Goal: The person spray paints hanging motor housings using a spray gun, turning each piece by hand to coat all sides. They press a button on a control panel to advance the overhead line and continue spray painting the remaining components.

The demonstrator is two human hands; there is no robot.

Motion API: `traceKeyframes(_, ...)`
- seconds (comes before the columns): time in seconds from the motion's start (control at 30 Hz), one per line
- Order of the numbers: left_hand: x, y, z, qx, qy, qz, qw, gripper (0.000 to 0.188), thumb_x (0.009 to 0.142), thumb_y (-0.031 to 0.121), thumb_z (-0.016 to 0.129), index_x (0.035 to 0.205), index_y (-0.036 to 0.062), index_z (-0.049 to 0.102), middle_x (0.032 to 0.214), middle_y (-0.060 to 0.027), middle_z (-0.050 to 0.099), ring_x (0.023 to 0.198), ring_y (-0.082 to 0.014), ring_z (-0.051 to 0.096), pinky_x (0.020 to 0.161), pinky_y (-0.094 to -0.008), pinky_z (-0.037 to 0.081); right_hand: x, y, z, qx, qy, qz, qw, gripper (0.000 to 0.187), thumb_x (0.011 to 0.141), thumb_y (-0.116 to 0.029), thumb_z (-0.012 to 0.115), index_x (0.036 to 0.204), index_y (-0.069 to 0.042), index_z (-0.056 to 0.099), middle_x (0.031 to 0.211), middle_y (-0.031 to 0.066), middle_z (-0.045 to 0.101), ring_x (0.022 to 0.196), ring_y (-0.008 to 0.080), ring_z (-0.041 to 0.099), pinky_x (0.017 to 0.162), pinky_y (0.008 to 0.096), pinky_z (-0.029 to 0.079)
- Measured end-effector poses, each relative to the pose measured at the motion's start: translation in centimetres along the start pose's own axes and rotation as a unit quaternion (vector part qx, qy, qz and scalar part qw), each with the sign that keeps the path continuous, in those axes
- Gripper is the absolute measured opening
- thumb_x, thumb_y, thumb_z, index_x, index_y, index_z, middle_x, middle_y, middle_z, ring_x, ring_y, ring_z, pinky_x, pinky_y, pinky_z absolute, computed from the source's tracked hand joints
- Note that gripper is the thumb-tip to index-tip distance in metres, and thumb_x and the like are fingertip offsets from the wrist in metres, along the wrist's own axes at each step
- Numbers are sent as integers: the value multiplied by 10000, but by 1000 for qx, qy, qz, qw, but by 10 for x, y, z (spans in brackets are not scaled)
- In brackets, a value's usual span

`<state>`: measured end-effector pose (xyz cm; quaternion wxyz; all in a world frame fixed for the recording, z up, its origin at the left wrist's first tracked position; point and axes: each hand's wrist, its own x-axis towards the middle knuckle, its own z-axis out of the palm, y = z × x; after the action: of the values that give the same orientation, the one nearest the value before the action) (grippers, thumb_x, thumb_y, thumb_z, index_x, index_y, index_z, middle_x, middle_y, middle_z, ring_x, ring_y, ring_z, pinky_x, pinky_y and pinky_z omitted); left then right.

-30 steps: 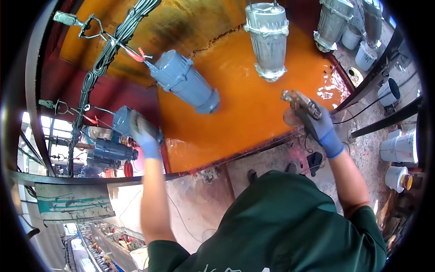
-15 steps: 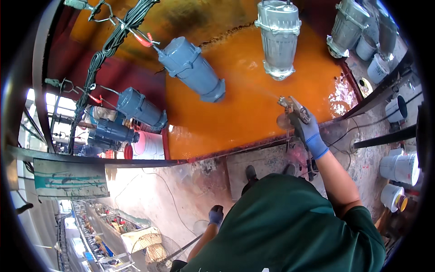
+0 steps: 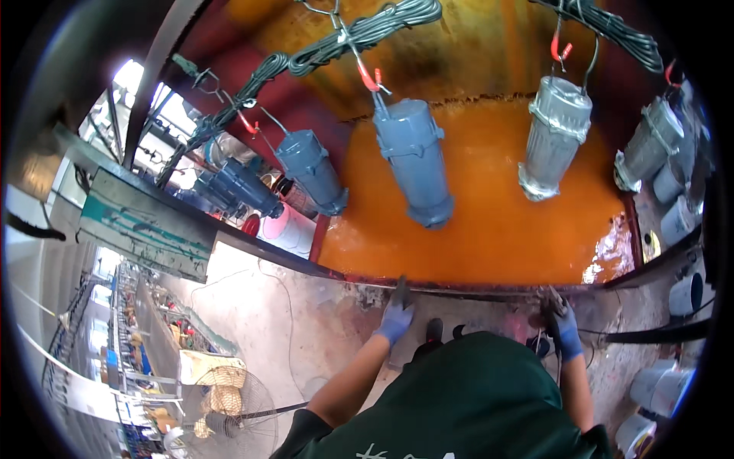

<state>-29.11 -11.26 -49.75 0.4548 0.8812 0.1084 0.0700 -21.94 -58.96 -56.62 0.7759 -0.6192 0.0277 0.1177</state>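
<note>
Spray gun (image 3: 552, 301) in the right hand (image 3: 568, 333), by the booth's rim

The right hand is wrapped around the gun, whose head pokes up past the fingers beside the rim (image 3: 489, 290). The left hand (image 3: 394, 321) points its dark-tipped fingers at the same rim; it is too small and dim to tell how far they are spread or whether they hold anything. Beyond the left hand, well apart from it, a blue motor (image 3: 414, 164) hangs upright from a red hook (image 3: 367, 76). A silver motor (image 3: 556, 138) hangs beyond the gun, also apart.
</note>
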Motion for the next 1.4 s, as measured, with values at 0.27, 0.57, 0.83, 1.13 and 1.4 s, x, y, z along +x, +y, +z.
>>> traceKeyframes(0.27, 210, 334, -61, 153, 176, 507, 830, 377, 929, 158, 666, 1295, 71, 637, 1387, -200, 563, 1304, -425, 520, 1116, -537, 404, -78, -24, -45, -138, 94, 143, 976, 275, 1006, -307, 686, 1143, -81, 764, 705, 26, 683, 446, 118, 550, 400, 280, 386)
traceKeyframes(0.57, 398, 497, -95, 351, 324, 399, 783, 599, 997, 491, 590, 1465, 117, 601, 1634, -232, 402, 1544, -436, 296, 1262, -593, 195, -94, 3, -76, -153, 111, 120, 975, 399, 1034, -323, 662, 1390, -148, 701, 991, 25, 747, 600, 119, 610, 490, 298, 463)
traceKeyframes(0.83, 402, 486, -97, 395, 242, 305, 832, 614, 963, 564, 615, 1389, 122, 615, 1325, -175, 608, 1291, -349, 511, 1117, -525, 355, -75, -11, -72, -152, 103, 92, 979, 434, 1016, -249, 674, 1427, -109, 660, 969, 13, 726, 659, 116, 617, 549, 295, 490)
traceKeyframes(1.13, 333, 455, -106, 282, 256, 444, 811, 467, 931, 485, 680, 1115, 57, 642, 1098, -174, 648, 1124, -357, 592, 1011, -501, 432, -49, -56, -69, -171, 34, 44, 984, 504, 1007, -174, 669, 1494, -74, 588, 987, 10, 709, 754, 122, 636, 635, 295, 529)
traceKeyframes(1.4, 263, 437, -147, 95, 321, 502, 797, 241, 911, 299, 704, 937, 59, 693, 933, -177, 697, 911, -408, 672, 829, -502, 548, -7, -93, -85, -245, -93, 14, 965, 449, 1047, -152, 568, 1492, -99, 555, 1389, 97, 659, 1142, 204, 664, 892, 312, 565)
